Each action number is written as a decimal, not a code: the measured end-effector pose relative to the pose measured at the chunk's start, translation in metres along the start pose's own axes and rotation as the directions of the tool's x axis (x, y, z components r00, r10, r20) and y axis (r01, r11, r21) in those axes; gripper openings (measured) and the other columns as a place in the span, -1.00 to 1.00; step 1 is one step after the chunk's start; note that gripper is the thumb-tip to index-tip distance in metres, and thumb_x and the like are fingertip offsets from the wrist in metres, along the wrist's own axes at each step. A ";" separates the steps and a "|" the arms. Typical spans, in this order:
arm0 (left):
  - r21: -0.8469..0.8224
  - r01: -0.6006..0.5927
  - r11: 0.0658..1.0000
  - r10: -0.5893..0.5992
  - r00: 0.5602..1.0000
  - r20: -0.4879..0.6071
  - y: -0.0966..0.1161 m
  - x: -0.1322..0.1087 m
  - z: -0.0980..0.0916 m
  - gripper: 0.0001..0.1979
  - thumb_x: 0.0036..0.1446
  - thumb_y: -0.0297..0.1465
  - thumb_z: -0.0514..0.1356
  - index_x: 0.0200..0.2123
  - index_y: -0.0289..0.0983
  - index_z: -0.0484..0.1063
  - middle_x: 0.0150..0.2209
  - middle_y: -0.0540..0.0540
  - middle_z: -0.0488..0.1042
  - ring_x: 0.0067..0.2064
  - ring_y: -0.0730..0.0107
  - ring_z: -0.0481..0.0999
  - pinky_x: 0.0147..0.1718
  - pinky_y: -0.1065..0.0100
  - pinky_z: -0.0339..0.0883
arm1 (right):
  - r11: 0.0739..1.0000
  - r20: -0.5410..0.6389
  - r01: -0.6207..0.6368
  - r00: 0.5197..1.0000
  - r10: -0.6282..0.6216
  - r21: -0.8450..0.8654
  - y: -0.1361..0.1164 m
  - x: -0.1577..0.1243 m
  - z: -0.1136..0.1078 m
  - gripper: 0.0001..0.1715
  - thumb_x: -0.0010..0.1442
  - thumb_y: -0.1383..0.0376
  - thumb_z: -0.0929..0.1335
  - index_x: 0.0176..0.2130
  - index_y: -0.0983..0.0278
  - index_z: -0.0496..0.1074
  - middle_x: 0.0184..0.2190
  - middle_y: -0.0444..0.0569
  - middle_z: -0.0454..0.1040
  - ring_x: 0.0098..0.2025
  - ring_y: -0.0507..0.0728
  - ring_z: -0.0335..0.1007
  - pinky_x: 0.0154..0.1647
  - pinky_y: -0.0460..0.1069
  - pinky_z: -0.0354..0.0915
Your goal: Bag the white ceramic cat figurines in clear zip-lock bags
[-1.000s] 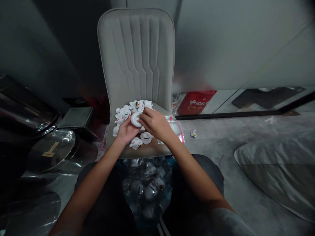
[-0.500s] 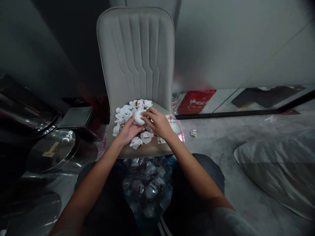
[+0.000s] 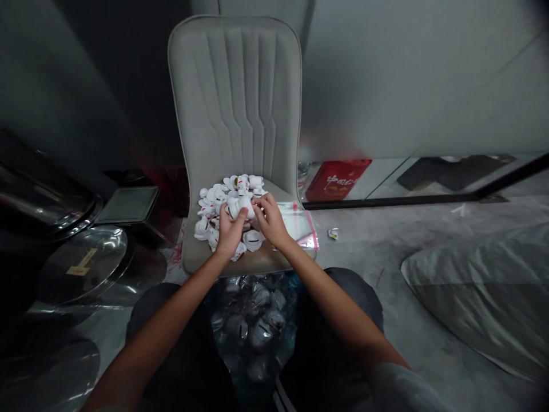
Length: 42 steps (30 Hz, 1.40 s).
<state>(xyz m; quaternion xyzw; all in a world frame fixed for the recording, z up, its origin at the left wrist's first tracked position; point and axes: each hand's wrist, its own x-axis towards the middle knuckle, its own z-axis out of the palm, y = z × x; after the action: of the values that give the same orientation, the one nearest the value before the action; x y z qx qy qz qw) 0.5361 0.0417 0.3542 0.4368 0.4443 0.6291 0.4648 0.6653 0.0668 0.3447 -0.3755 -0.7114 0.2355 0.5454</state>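
Observation:
My left hand [image 3: 231,229] is closed round a white coin bank [image 3: 241,206], its thumb laid across the front. At the right end of the same piece, my right hand [image 3: 269,220] grips with bent fingers; its fingertips are partly hidden. Around and behind both hands lies a pile of small white pieces [image 3: 210,197] on the chair seat, some with red and gold paint. A slotted white piece [image 3: 253,240] rests just below my right hand. Clear plastic sleeves with pink edges [image 3: 300,226] lie to the right, near my right wrist.
The grey padded chair [image 3: 238,86] faces me. Between my knees hangs a clear bag [image 3: 257,320] of wrapped slotted pieces. Round shiny metal lids [image 3: 90,257] stand at left. A red packet [image 3: 338,179] leans by the wall, and a small wrapper [image 3: 333,233] lies on the floor.
The coin bank has been turned in my hands. My left hand has shifted right and up, with its thumb now over the piece; my right hand has moved to its right end.

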 end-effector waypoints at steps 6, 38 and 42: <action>0.293 -0.210 0.933 0.219 0.976 0.004 -0.003 0.009 -0.005 -0.39 0.02 -0.06 0.39 0.00 -0.19 0.22 -0.04 -0.16 0.49 -0.05 0.22 0.54 -0.04 0.19 0.48 | 0.984 0.130 -0.129 0.985 0.113 0.127 0.016 0.015 0.000 -0.70 0.36 0.16 0.28 -0.22 0.27 0.53 -0.30 -0.04 0.40 -0.19 0.12 0.32 -0.09 0.02 0.31; 0.644 -0.415 0.643 0.308 0.910 0.278 0.007 0.057 -0.054 -0.66 0.14 -0.46 0.27 0.00 -0.23 0.36 0.01 -0.21 0.43 0.12 0.11 0.41 0.18 0.08 0.24 | 0.838 0.316 -0.095 0.899 0.304 -0.538 0.074 0.172 0.004 -0.40 0.19 0.29 0.45 0.20 0.39 0.41 0.11 0.20 0.49 0.11 0.22 0.42 0.17 0.02 0.28; 0.490 -0.290 0.822 0.263 0.957 0.126 0.001 0.059 -0.047 -0.40 0.00 -0.39 0.41 0.10 -0.21 0.29 0.13 -0.23 0.36 0.06 0.18 0.46 0.17 0.11 0.26 | 0.955 0.458 0.002 0.878 0.141 -0.298 0.023 0.169 0.002 -0.46 0.15 0.28 0.48 0.11 0.38 0.46 0.05 0.12 0.53 0.00 0.15 0.45 0.11 0.01 0.33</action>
<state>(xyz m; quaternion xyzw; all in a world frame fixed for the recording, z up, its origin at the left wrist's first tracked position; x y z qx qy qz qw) 0.4792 0.0915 0.3527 0.6188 0.5125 0.5404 0.2499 0.6494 0.2147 0.4283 -0.4076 -0.8357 0.2329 0.2850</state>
